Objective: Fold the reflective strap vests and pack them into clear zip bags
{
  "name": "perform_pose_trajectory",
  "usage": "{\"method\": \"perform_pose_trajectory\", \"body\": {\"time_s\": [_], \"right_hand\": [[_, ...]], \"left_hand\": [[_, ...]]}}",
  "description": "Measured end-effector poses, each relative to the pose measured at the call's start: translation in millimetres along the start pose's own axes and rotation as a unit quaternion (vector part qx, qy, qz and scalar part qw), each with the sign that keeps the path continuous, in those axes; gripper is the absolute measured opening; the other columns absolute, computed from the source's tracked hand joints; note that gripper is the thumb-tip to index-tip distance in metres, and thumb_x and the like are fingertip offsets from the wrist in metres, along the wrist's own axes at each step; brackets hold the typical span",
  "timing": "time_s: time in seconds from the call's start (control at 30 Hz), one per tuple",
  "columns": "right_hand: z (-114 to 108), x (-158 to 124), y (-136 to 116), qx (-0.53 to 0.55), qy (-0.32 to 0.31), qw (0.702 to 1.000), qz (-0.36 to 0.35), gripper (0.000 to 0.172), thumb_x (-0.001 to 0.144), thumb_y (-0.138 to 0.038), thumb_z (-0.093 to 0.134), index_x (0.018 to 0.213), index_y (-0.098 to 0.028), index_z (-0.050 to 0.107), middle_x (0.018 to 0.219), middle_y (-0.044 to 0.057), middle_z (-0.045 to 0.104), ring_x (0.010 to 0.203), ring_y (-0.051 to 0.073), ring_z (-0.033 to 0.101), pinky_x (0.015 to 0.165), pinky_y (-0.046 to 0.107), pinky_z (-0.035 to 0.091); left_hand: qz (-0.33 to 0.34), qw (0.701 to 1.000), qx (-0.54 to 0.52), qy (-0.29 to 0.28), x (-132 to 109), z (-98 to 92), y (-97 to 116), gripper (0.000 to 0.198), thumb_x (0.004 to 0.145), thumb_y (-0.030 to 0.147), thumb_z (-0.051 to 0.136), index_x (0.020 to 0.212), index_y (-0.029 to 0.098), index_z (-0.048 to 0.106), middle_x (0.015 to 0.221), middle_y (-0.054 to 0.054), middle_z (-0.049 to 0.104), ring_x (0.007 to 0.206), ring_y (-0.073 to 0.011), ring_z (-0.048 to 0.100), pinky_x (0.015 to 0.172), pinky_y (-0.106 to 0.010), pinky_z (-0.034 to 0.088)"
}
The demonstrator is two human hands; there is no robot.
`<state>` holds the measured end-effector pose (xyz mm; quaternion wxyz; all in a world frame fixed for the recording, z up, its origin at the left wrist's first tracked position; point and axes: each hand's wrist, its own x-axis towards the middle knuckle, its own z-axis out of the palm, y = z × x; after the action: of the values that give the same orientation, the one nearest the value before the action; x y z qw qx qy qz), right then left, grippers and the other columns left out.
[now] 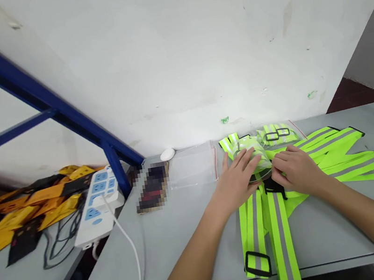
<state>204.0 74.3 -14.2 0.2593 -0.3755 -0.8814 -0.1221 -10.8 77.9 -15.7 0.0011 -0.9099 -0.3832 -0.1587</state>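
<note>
My left hand point(237, 177) lies with its fingers stretched out over a clear plastic bag point(252, 146) that holds folded neon-yellow reflective straps. At the bag's right edge, my right hand point(294, 169) has its fingers curled in a pinch on the plastic; the fingertips are partly hidden. Under and around both hands spreads a loose pile of neon reflective straps point(283, 238) with grey stripes. A black rectangular buckle point(257, 263) sits on one strap end near the table's front edge. Behind the hands is another clear bag with folded straps and black buckles point(277, 134).
An empty clear zip bag point(191, 165) lies left of the hands, beside a blurred-out phone-like object point(152, 187) and a white oval object point(167, 154). A white power strip point(98, 206) with a cable, a blue metal frame point(115, 163) and yellow-black packets point(29, 207) are further left.
</note>
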Motion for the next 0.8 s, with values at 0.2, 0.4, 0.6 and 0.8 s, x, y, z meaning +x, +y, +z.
{"method": "perform_pose_trajectory", "body": {"time_s": [0.2, 0.4, 0.6, 0.8], "right_hand": [[-7, 2, 1, 0.064, 0.064, 0.996, 0.013, 0.026, 0.08, -0.009, 0.046, 0.058, -0.021, 0.037, 0.051, -0.005, 0.04, 0.048, 0.011, 0.03, 0.058, 0.03, 0.027], [-11, 2, 0, 0.141, 0.167, 0.976, 0.02, 0.031, 0.072, -0.004, 0.047, 0.058, -0.023, 0.027, 0.049, -0.007, 0.03, 0.046, 0.011, 0.023, 0.052, 0.029, 0.025], [-12, -1, 3, 0.155, 0.239, 0.959, -0.014, 0.02, 0.077, -0.006, 0.05, 0.072, -0.024, 0.042, 0.061, -0.002, 0.046, 0.051, 0.013, 0.04, 0.05, 0.028, 0.032], [-10, 1, -2, -0.032, 0.255, 0.966, -0.029, 0.027, 0.079, -0.033, 0.07, 0.101, -0.025, 0.057, 0.088, 0.005, 0.048, 0.078, 0.019, 0.054, 0.071, 0.035, 0.045]], "left_hand": [[0.059, 0.984, 0.006, 0.17, 1, 6.6, -9, 0.02, 0.09, 0.024, 0.055, 0.11, 0.022, 0.053, 0.123, -0.009, 0.065, 0.113, -0.0181, 0.06, 0.114, -0.05, 0.025], [0.13, 0.949, -0.055, 0.283, 0, 6.6, -6, 0.012, 0.085, 0.014, 0.062, 0.091, 0.019, 0.053, 0.119, -0.012, 0.066, 0.112, -0.0181, 0.062, 0.099, -0.039, 0.049], [0.148, 0.913, -0.119, 0.36, -1, -1.0, 4, 0.022, 0.083, 0.008, 0.064, 0.1, 0.019, 0.057, 0.105, -0.005, 0.072, 0.103, -0.0178, 0.067, 0.091, -0.036, 0.057], [0.127, 0.895, -0.176, 0.389, -2, -11.9, 15, 0.034, 0.08, 0.002, 0.065, 0.11, 0.018, 0.059, 0.099, -0.003, 0.073, 0.097, -0.0177, 0.07, 0.086, -0.033, 0.061]]}}
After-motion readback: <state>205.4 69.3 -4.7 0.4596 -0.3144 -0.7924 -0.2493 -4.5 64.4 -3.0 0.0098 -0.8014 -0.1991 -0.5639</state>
